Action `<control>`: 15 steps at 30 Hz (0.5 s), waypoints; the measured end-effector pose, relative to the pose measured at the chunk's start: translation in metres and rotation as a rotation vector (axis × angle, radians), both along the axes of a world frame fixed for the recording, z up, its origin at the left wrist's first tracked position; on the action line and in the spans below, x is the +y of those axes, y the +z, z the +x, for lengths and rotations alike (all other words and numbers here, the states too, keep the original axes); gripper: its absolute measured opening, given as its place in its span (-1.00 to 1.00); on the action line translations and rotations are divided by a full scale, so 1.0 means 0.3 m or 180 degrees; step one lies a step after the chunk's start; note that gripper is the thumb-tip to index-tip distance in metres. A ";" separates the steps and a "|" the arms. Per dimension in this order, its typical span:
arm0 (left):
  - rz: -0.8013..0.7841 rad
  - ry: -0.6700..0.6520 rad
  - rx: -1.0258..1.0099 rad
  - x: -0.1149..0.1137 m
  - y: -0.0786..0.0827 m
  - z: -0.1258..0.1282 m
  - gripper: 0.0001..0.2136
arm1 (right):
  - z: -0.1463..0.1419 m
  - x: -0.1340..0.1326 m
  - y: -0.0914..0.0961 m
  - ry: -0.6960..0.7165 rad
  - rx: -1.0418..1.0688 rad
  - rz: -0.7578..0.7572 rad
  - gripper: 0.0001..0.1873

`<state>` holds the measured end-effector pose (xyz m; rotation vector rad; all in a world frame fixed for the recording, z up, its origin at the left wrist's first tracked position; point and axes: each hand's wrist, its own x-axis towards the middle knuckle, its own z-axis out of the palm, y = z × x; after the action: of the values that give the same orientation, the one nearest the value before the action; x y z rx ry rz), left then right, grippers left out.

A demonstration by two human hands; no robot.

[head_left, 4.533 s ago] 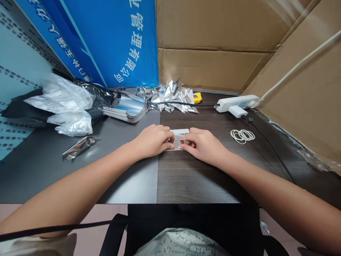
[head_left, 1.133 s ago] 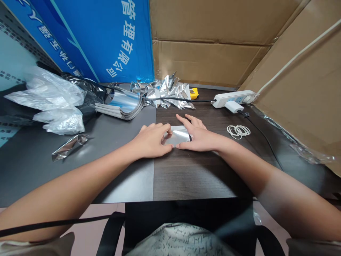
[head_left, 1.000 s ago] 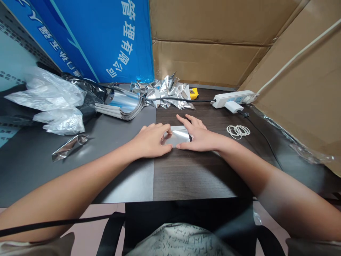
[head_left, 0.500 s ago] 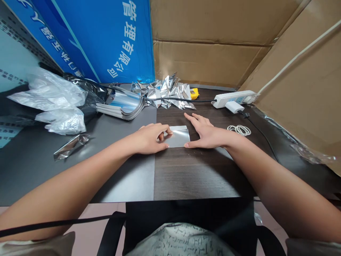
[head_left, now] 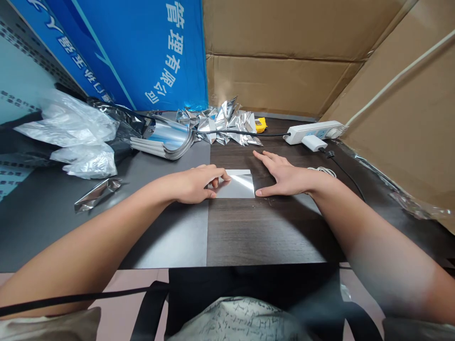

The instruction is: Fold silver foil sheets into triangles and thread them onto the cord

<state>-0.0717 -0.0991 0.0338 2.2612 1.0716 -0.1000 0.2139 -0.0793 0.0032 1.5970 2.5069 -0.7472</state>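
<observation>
A flat silver foil pouch (head_left: 236, 184) lies on the dark wooden table (head_left: 256, 227) in front of me. My left hand (head_left: 194, 182) rests on its left edge, fingertips curled and pressing the foil down. Just to the right of the pouch, my right hand (head_left: 284, 173) lies flat on the table with fingers stretched out, its thumb close to the pouch's lower right corner.
A heap of folded foil pouches (head_left: 223, 124) and a curved stack of flat pouches (head_left: 167, 139) lie behind. Plastic bags (head_left: 76, 137) sit left, with one crumpled pouch (head_left: 95, 193). A power strip (head_left: 313, 131), rubber bands (head_left: 325, 170), a yellow object (head_left: 261, 125) and cardboard walls (head_left: 284, 80) are right.
My right hand has slid off the pouch to the right, leaving it fully uncovered and flat. My left hand has stayed at the left edge.
</observation>
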 end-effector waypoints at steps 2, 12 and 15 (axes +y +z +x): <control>-0.0031 0.0001 -0.0002 -0.002 0.003 -0.003 -0.62 | 0.005 0.000 0.007 0.0054 0.0074 0.0031 0.34; 0.0022 0.0007 -0.0032 -0.007 0.002 -0.004 -0.62 | -0.112 -0.084 -0.008 0.0201 0.0766 0.0699 -0.03; 0.0036 -0.0084 -0.0036 0.000 0.004 -0.013 -0.59 | -0.129 -0.082 -0.031 0.0146 0.0548 0.0668 0.00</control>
<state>-0.0757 -0.0991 0.0351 2.2838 1.0389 -0.0923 0.1752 -0.1039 -0.0061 1.5918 2.8187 -0.6616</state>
